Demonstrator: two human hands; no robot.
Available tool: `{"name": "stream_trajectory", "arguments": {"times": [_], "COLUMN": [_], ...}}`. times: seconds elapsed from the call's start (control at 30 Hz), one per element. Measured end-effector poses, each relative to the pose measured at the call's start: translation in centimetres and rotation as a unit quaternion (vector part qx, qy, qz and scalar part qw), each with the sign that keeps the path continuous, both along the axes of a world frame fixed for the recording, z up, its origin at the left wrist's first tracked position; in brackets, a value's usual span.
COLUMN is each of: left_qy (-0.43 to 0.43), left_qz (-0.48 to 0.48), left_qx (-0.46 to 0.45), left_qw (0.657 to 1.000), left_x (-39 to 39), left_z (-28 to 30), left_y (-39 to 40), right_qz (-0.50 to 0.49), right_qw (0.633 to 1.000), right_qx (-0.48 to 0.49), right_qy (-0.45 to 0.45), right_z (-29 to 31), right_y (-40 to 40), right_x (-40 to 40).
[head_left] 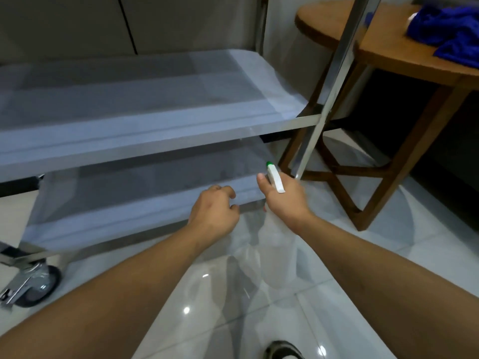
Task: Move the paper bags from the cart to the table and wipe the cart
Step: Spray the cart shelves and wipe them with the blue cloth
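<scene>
The steel cart (145, 141) fills the left and middle of the head view, with a bare middle shelf and a bare bottom shelf (124, 193). No paper bags show. My right hand (282, 200) grips a clear spray bottle (274, 177) with a white trigger head and green nozzle, held at the bottom shelf's right front corner. My left hand (213, 211) rests with curled fingers on the front rim of the bottom shelf, holding nothing. A blue cloth (445, 29) lies on the round wooden table (388, 58) at the upper right.
The cart's steel upright (334, 84) runs diagonally between the shelves and the table. A caster wheel (36, 286) stands at the lower left. Glossy white floor tiles (259, 320) spread below. My shoe (282, 351) shows at the bottom edge.
</scene>
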State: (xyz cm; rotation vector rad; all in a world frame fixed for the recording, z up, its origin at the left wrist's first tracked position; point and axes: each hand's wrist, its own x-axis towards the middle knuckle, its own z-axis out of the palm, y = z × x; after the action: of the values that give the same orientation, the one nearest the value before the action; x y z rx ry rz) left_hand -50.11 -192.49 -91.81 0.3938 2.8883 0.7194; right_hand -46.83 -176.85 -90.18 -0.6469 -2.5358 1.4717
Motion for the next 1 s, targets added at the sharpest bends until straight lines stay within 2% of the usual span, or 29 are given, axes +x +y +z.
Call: {"name": "stream_trajectory", "arguments": {"times": [0.23,0.53,0.67,0.9,1.0], "left_qy": [-0.004,-0.01,-0.02,-0.018,-0.005], "left_qz": [0.021,0.059,0.081,0.135,0.155], "left_qx": [-0.007,0.026,0.025,0.021,0.028], "left_qw": [1.0,0.998,0.996,0.99,0.988], "left_x": [-1.6,-1.5,-1.7,-1.4,-0.9], "left_z": [-4.6,-8.1,-8.5,-8.5,-8.2], "left_y": [-0.6,-1.7,-3.6,-9.0,-11.4], "right_qz": [-0.001,-0.021,0.039,0.07,0.114], "right_qw": [1.0,0.998,0.997,0.997,0.993], "right_qx": [-0.028,0.015,0.03,-0.002,-0.023], "right_qy": [-0.007,-0.056,-0.06,-0.031,-0.027], "right_z": [-6.2,-8.6,-9.0,-8.2,-8.1], "right_y": [0.0,-1.8,-4.3,-10.7,-13.2], "right_x": [-4.7,-7.7,-8.0,-9.0,-9.1]}}
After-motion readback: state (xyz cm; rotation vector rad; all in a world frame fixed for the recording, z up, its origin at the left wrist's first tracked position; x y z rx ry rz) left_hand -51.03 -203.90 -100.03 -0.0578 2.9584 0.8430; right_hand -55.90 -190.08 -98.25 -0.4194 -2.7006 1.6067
